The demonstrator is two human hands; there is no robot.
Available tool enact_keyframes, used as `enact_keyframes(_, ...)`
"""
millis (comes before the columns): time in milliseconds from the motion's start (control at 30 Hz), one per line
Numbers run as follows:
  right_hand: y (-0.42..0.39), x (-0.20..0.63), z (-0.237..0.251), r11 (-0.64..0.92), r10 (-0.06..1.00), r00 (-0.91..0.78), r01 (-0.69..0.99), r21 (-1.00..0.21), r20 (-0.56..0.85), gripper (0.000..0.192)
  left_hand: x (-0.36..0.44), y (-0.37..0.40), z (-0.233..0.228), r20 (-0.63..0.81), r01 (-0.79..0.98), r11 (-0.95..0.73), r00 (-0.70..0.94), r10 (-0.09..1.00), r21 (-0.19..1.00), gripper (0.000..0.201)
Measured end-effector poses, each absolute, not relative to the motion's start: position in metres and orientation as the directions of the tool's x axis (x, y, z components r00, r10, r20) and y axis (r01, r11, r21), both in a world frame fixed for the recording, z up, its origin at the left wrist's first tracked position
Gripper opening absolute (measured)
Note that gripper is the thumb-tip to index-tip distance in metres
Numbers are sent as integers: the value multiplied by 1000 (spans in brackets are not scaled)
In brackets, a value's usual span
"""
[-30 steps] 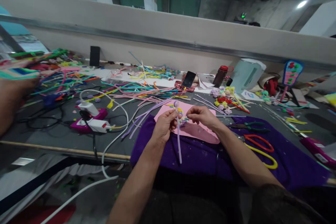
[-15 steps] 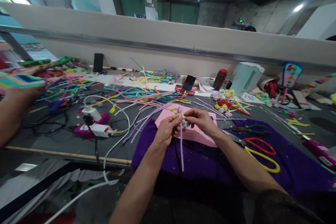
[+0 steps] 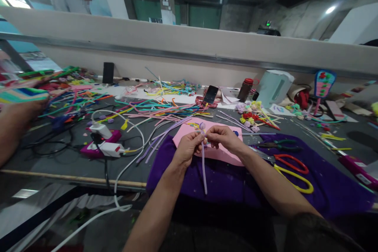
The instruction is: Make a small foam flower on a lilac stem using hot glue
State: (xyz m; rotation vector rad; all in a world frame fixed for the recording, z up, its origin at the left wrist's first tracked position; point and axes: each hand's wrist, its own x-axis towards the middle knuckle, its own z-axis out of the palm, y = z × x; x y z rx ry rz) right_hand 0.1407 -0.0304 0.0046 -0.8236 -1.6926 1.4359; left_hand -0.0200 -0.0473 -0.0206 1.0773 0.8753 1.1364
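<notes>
Between my two hands is a lilac pipe cleaner (image 3: 204, 173), with its long end hanging straight down and a curled lilac ball (image 3: 202, 125) at its top. My left hand (image 3: 189, 146) pinches it just below the ball. The fingertips of my right hand (image 3: 221, 137) are pressed together at the same spot, closed on the upper part of the pipe cleaner. My fingers hide the exact join. Beneath the hands lies a pink foam sheet (image 3: 232, 156), resting on a purple cloth (image 3: 177, 177).
Scissors (image 3: 291, 165) with red and yellow handles and pliers (image 3: 283, 145) lie on the right. A purple power strip (image 3: 100, 143) with a white cable is at left. Loose pipe cleaners (image 3: 165, 108), a phone (image 3: 210, 95) and a bottle (image 3: 245, 89) stand behind. Another person's arm (image 3: 17, 126) reaches in.
My right hand's fingers have drawn in closer to my left fingertips on the pipe cleaner. The whole view has shifted slightly; the hanging end stays down.
</notes>
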Motion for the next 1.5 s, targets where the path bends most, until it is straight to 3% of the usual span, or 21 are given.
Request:
enact_keyframes(267,-22,149,0,-133,755,-655,-151,-980,-2,26,-20,-49,-18,-38,-309,143,321,946,940,29)
enact_keyframes(433,-21,148,0,-108,827,-562,-185,-977,15,21,-20,-48,-19,-50,-330,166,332,942,929,29)
enact_keyframes(900,-20,140,-12,-180,791,-612,-270,-946,24,28,-17,-51,-17,-45,-353,158,306,951,922,30)
enact_keyframes(1000,-23,142,-3,-56,837,-544,-184,-981,54,28,-17,-50,-18,-71,-352,189,324,944,917,31)
enact_keyframes(1133,-26,148,9,245,880,-413,-24,-969,233,25,-18,-48,-19,-101,-381,234,339,935,894,31)
enact_keyframes(1367,-31,147,8,609,756,-447,213,-764,478,12,-18,-49,-19,-104,-397,260,374,921,880,29)
enact_keyframes(1500,-33,150,14,688,706,-502,322,-650,499,12,-19,-49,-19,-113,-370,262,379,919,891,29)
